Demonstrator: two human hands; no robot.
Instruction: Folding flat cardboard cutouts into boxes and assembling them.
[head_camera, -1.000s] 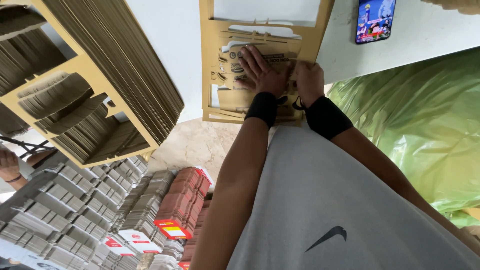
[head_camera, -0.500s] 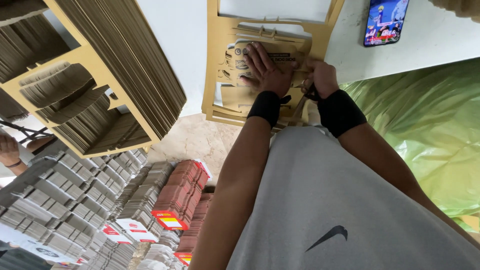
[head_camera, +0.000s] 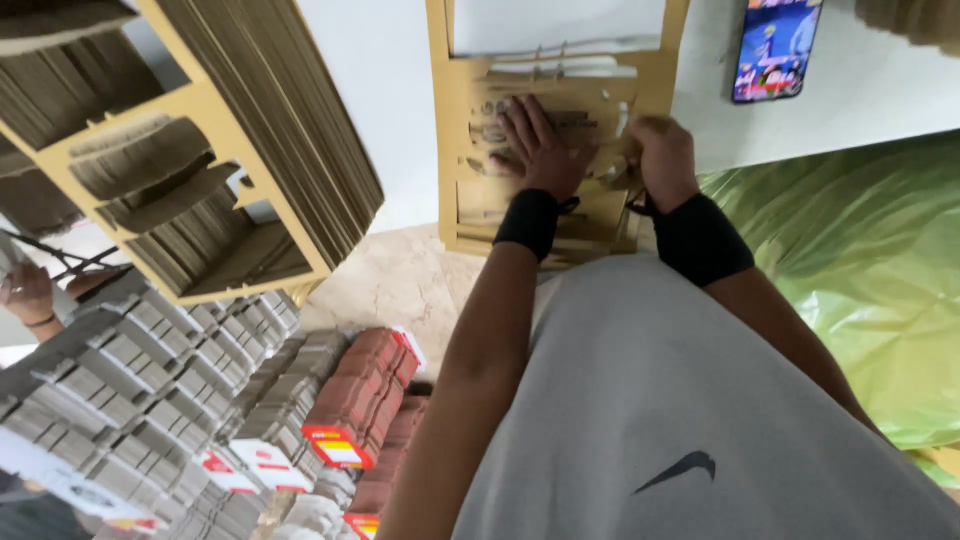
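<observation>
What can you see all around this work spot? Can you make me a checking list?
Surface: white table, bare at its near edge.
Job's things: a tan die-cut cardboard sheet lies flat on the table, its near end past the edge.
Clutter: a phone with a lit screen lies on the table; a tall stack of die-cut cardboard sheets stands at the left.
Grips: left hand pressed flat on the sheet, fingers spread; right hand curled at the sheet's right side; black wristbands on both.
Cables: nothing seen.
Surroundings: green plastic sheeting at the right; bundles of folded grey and red cartons on the stone floor; another person's hand at the far left.
</observation>
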